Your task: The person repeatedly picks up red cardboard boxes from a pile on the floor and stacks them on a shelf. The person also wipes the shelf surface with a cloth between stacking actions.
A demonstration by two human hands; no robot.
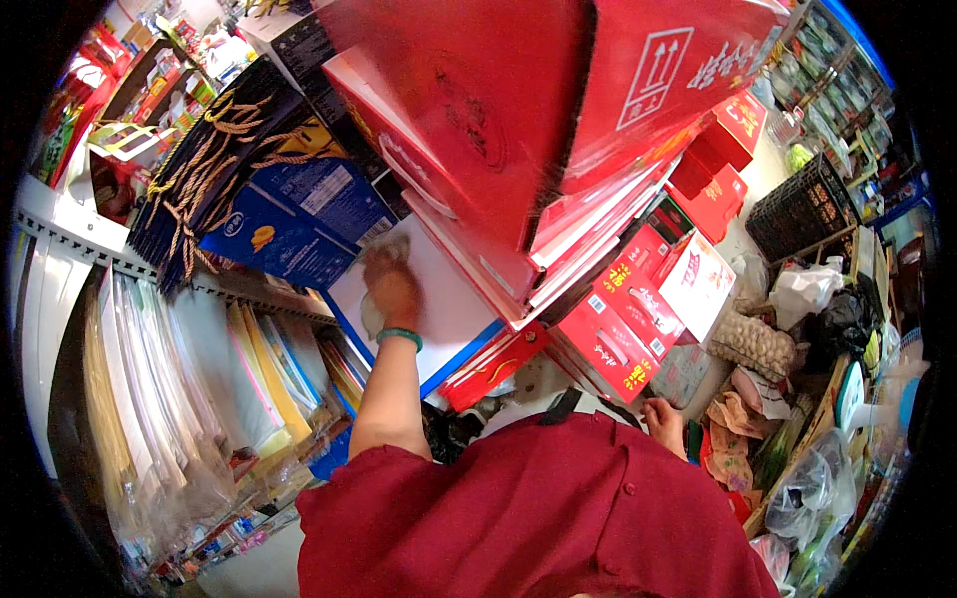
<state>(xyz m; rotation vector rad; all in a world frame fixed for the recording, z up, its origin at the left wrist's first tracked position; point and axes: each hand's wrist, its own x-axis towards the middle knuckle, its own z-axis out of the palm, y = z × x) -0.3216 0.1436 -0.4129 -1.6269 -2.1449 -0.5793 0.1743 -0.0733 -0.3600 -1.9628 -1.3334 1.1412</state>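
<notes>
Your left hand (391, 284) presses a white cloth (371, 317), fingers curled around it, against the white box lid (444, 299) just below the blue gift bags (289, 214). Red boxes (623, 319) stack beside it. Your right hand (665, 424) hangs low; its grip cannot be told.

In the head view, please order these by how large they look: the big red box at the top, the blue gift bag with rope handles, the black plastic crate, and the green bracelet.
1. Big red box, though nearness to the camera enlarges it.
2. Blue gift bag.
3. Black plastic crate.
4. Green bracelet on the left hand.
</notes>
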